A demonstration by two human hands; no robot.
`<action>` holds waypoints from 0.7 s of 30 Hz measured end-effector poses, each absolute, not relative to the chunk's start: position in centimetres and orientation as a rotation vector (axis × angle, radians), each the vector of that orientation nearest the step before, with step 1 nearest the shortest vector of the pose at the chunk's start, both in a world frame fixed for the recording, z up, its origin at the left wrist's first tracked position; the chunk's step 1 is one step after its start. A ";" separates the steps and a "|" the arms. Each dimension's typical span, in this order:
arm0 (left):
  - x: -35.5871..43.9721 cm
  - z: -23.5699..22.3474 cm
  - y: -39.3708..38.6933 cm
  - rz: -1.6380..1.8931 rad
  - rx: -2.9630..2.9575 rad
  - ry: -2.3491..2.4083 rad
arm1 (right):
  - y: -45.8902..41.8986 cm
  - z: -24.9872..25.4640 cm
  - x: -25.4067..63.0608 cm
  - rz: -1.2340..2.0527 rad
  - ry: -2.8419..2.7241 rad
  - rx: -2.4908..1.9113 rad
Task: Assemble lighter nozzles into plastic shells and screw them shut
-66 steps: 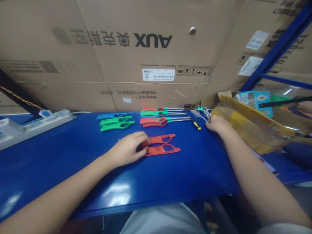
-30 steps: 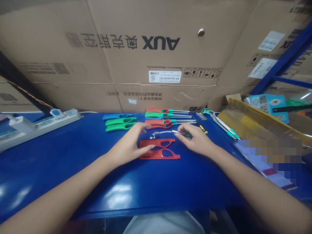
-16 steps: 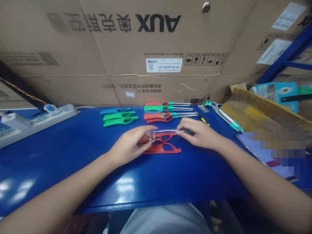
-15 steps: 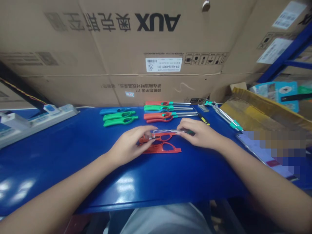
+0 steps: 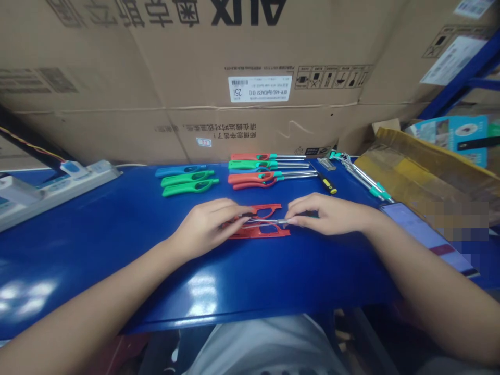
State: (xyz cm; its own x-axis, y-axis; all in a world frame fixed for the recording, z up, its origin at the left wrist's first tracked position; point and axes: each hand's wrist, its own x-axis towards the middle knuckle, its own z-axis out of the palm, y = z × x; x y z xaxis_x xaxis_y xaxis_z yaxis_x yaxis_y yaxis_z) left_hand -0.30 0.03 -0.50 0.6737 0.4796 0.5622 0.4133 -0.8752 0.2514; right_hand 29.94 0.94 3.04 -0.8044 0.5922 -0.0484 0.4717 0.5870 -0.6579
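Note:
Two red lighter casing halves (image 5: 265, 231) lie on the blue table, one behind the other, each with an oval trigger opening. Over them, my left hand (image 5: 207, 226) pinches a small black part (image 5: 247, 214) from which thin pale wires (image 5: 260, 221) run to the right. At their far end is a short metal piece (image 5: 282, 222), closed between the thumb and fingers of my right hand (image 5: 326, 213). The wires cross above the nearer casing half. My left fingers partly cover the left ends of both halves.
Assembled lighters (image 5: 252, 178) with metal tubes lie behind my hands. Green and blue handle shells (image 5: 189, 187) are to their left. A yellow-black screwdriver (image 5: 328, 186), a phone (image 5: 422, 234) and loose metal tubes (image 5: 365, 179) lie right. A power strip (image 5: 78, 185) stands left; a cardboard box (image 5: 175, 67) stands behind.
The wires and metal piece have shifted from above the farther casing half toward the nearer one. My right hand has turned slightly, its fingers more stretched. The camera view has tilted down.

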 end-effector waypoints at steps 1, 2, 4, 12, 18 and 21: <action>-0.3 -0.6 0.1 0.959 2.785 0.738 | 0.9 3.1 30.0 1.041 -2.659 -0.896; -0.4 -0.7 0.1 0.944 2.793 0.730 | 0.9 3.1 30.0 1.063 -2.675 -0.897; -0.5 -0.9 0.2 0.909 2.809 0.718 | 0.9 3.0 30.1 1.085 -2.682 -0.909; -0.3 -0.8 0.0 0.686 2.799 0.797 | 0.8 3.1 30.1 1.033 -2.664 -1.061; 0.0 -0.9 -0.1 0.615 2.766 0.795 | 0.6 3.3 30.1 0.937 -2.707 -1.032; -0.1 -1.2 0.0 0.609 2.751 0.799 | 0.7 3.2 30.1 0.930 -2.711 -1.085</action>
State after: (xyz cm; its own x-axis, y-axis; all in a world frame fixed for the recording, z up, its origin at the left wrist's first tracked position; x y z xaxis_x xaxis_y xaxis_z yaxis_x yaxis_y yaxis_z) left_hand -0.05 0.05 -1.19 0.7673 0.5508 0.3286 0.4629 -0.8302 0.3107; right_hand 30.13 0.68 3.22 -0.7467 0.6488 -0.1466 0.6022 0.5657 -0.5634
